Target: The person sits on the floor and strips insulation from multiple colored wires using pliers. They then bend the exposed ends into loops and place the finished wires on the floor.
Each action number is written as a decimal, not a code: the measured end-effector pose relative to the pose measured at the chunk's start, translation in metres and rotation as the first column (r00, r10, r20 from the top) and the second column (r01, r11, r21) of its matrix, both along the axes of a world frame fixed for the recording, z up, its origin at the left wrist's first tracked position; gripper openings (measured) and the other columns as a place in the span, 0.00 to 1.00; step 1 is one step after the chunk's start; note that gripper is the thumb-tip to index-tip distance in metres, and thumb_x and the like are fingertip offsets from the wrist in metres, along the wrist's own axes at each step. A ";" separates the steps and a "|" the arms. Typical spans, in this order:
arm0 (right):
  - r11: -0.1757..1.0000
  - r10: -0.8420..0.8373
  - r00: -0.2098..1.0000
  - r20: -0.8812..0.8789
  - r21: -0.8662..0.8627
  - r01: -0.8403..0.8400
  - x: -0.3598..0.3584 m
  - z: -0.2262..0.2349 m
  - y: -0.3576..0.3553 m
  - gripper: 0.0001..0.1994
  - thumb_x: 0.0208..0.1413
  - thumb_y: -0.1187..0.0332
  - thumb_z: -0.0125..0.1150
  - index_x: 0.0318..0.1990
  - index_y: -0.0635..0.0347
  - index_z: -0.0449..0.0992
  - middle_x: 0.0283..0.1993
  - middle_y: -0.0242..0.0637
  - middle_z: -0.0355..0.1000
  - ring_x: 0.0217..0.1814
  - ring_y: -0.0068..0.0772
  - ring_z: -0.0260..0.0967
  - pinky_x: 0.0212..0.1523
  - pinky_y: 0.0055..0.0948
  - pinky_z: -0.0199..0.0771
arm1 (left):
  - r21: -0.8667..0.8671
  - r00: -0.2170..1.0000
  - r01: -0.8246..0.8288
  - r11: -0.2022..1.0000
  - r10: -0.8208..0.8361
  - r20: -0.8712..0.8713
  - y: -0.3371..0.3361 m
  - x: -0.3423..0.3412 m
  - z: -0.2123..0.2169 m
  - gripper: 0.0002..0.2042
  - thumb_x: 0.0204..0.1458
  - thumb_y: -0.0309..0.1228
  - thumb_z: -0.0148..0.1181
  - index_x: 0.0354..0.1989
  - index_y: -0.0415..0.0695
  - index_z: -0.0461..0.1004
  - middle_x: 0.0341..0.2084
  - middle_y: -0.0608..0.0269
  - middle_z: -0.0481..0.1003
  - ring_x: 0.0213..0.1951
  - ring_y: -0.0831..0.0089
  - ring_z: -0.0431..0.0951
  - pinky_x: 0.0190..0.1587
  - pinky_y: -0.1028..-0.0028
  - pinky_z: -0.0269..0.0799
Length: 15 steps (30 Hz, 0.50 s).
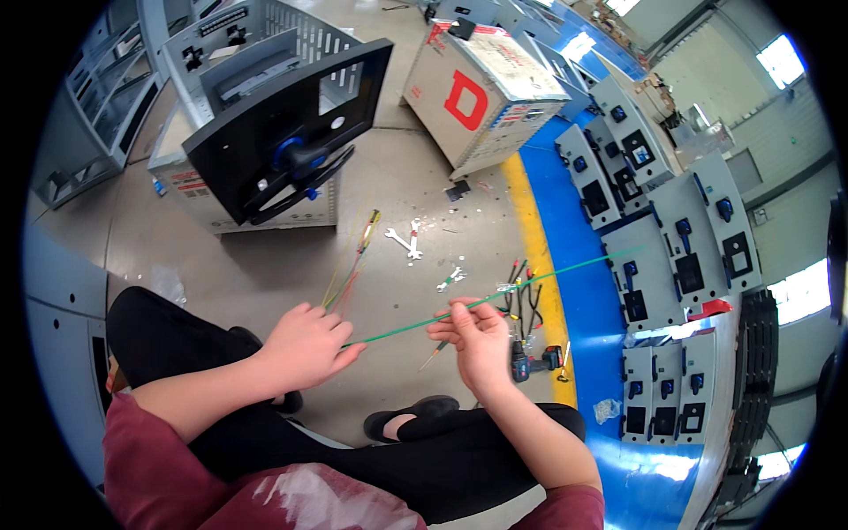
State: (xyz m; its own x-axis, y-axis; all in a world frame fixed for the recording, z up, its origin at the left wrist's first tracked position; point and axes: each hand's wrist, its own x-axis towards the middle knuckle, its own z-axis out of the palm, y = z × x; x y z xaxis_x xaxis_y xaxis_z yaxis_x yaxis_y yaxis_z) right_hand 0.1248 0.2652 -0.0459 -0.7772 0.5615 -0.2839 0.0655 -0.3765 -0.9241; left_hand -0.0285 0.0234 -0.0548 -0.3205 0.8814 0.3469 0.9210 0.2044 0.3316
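Observation:
A thin green wire [397, 330] stretches between my hands and runs on past the right one, up to the right. My left hand [300, 349] pinches it near the thumb tip. In my right hand [480, 343] the wire lies between thumb and fingers. Just beyond my left hand, a loose bunch of red and yellow wires [353, 269] extends away over the floor. Silver wrenches [409, 240] lie farther off. Several pliers [530, 296] and a cordless drill [534, 360] rest close to my right hand.
A black panel with a blue fitting [291, 155] leans against a grey metal cabinet [305, 31] at far left. A wooden crate [477, 97] stands ahead. Yellow floor tape [534, 230] borders a blue floor [570, 300] with grey panels [645, 269] on the right.

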 end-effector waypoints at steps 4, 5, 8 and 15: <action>0.997 0.066 0.998 0.000 -0.040 -0.066 -0.003 -0.006 -0.003 0.13 0.72 0.68 0.60 0.56 0.69 0.74 0.42 0.50 0.81 0.43 0.46 0.85 0.46 0.39 0.88 | -0.361 0.749 0.112 0.926 0.160 0.643 -0.004 0.013 0.012 0.26 0.72 0.48 0.47 0.30 0.39 0.78 0.19 0.46 0.75 0.27 0.41 0.77 0.35 0.50 0.73; 0.996 0.058 0.998 0.002 -0.063 -0.058 -0.003 -0.006 -0.001 0.14 0.72 0.67 0.59 0.56 0.69 0.74 0.43 0.49 0.81 0.43 0.46 0.85 0.46 0.39 0.88 | -0.374 0.702 0.120 0.920 0.188 0.687 -0.003 0.015 0.014 0.26 0.72 0.48 0.46 0.29 0.39 0.78 0.19 0.46 0.75 0.27 0.41 0.77 0.34 0.51 0.73; 0.990 0.007 1.000 -0.011 -0.138 -0.008 -0.007 -0.008 0.009 0.14 0.72 0.67 0.59 0.57 0.68 0.73 0.45 0.49 0.80 0.44 0.47 0.84 0.46 0.40 0.88 | -0.391 0.600 0.130 0.911 0.242 0.763 -0.001 0.016 0.027 0.29 0.72 0.48 0.46 0.24 0.37 0.76 0.16 0.46 0.74 0.25 0.43 0.76 0.33 0.52 0.72; 0.976 -0.200 0.973 -0.119 -0.109 0.187 -0.007 0.015 0.118 0.13 0.72 0.68 0.57 0.58 0.62 0.70 0.48 0.48 0.78 0.45 0.54 0.84 0.44 0.45 0.89 | -0.409 0.667 0.105 0.906 0.241 0.705 -0.008 0.015 0.034 0.27 0.71 0.45 0.48 0.23 0.37 0.75 0.17 0.45 0.73 0.24 0.43 0.77 0.31 0.52 0.71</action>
